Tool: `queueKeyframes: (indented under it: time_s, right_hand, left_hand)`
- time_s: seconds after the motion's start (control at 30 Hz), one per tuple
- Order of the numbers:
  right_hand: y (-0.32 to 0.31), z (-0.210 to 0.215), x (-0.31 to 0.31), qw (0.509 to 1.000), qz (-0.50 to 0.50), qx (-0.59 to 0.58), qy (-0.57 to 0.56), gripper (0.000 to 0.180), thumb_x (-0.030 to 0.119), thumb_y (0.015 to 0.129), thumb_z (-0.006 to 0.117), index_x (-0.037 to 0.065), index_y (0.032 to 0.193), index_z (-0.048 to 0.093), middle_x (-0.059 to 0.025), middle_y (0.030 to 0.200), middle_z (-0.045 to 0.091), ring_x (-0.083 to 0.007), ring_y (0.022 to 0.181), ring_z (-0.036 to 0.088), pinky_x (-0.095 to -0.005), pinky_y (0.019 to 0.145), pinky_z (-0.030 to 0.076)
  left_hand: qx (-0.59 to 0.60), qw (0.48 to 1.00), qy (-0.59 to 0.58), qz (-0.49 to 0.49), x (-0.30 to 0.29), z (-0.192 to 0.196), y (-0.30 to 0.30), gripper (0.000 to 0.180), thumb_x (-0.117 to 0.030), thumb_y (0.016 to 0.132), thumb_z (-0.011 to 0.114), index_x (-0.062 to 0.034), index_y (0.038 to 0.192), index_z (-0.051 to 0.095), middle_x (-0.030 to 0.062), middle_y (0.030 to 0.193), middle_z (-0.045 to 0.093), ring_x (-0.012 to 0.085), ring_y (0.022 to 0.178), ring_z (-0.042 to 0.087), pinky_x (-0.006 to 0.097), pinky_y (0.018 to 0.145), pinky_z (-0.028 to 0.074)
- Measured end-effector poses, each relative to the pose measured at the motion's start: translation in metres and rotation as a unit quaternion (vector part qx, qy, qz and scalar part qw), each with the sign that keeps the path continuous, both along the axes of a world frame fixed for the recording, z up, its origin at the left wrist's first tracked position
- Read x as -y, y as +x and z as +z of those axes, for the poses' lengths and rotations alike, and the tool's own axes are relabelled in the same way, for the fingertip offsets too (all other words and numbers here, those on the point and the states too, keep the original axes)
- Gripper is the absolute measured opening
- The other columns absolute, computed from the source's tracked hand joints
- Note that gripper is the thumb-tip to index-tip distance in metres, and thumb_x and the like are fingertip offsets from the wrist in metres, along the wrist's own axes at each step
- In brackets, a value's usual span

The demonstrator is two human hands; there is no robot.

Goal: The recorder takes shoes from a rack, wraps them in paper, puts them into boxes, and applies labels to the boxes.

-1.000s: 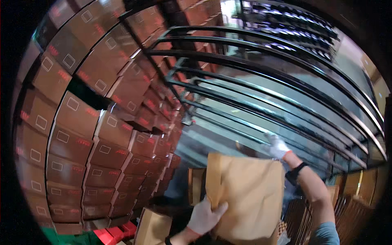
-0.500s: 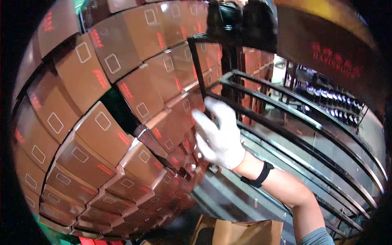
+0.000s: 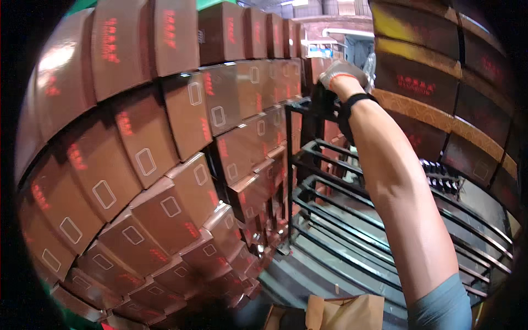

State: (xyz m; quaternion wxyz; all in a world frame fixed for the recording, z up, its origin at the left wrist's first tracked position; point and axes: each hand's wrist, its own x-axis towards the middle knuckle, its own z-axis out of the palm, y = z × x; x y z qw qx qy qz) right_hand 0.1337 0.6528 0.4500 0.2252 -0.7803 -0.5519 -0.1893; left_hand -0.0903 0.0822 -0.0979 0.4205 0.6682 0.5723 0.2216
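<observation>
My right arm reaches up and away over a black metal rack (image 3: 308, 146), with a black band on the wrist. My right hand (image 3: 342, 72), in a white glove with an orange cuff edge, is at the top of the rack, close to a dark object (image 3: 324, 96) there. The fingers are mostly hidden beyond the back of the hand and the wrist, so I cannot see whether they hold anything. My left hand is out of view. Below, near me, stands an open cardboard box (image 3: 352, 312) with raised flaps and something dark inside.
A tall wall of stacked brown boxes (image 3: 132, 203) fills the left side. More dark boxes (image 3: 421, 77) are stacked at the upper right. The rack's long rails (image 3: 330, 206) run across the right. Rows of shoes (image 3: 443, 179) show beyond them.
My right hand has moved up and farther away, from in front of the rack to its top. Its fingers were apart earlier. The view has tilted upward.
</observation>
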Motion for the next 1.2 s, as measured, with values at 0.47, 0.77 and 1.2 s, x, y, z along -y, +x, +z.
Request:
queueKeyframes:
  time_s: [0.47, 0.77, 1.2]
  right_hand:
    - [-0.01, 0.029, 0.004, 0.958, 0.007, -0.015, -0.286, 0.055, 0.012, 0.097, 0.059, 0.003, 0.15, 0.068, -0.0203, 0.152, 0.069, -0.037, 0.134, 0.069, -0.0538, 0.115, 0.05]
    - [-0.013, 0.008, 0.056, 0.977, 0.154, 0.116, -0.086, 0.039, 0.041, 0.096, 0.066, 0.01, 0.114, 0.081, -0.0172, 0.122, 0.076, -0.0345, 0.109, 0.076, -0.0436, 0.098, 0.058]
    - [0.047, -0.19, 0.597, 0.917, 0.272, -0.239, -0.17, 0.033, 0.024, 0.091, 0.072, -0.002, 0.111, 0.076, -0.0247, 0.104, 0.069, -0.0401, 0.098, 0.066, -0.0483, 0.087, 0.053]
  left_hand:
    - [0.03, 0.998, 0.039, 0.041, 0.013, -0.018, -0.001, 0.05, -0.033, 0.099, 0.073, -0.0007, 0.136, 0.069, 0.032, 0.105, 0.076, 0.0525, 0.095, 0.073, 0.06, 0.081, 0.059]
    - [0.031, 0.999, 0.016, 0.022, 0.012, -0.011, -0.003, 0.049, -0.031, 0.1, 0.071, -0.0024, 0.14, 0.069, 0.0336, 0.108, 0.075, 0.0523, 0.098, 0.073, 0.059, 0.081, 0.059]
    - [-0.064, 0.995, 0.074, -0.025, 0.028, 0.019, 0.005, 0.037, -0.028, 0.096, 0.071, -0.0006, 0.12, 0.071, 0.0339, 0.09, 0.075, 0.0535, 0.085, 0.075, 0.063, 0.079, 0.063]
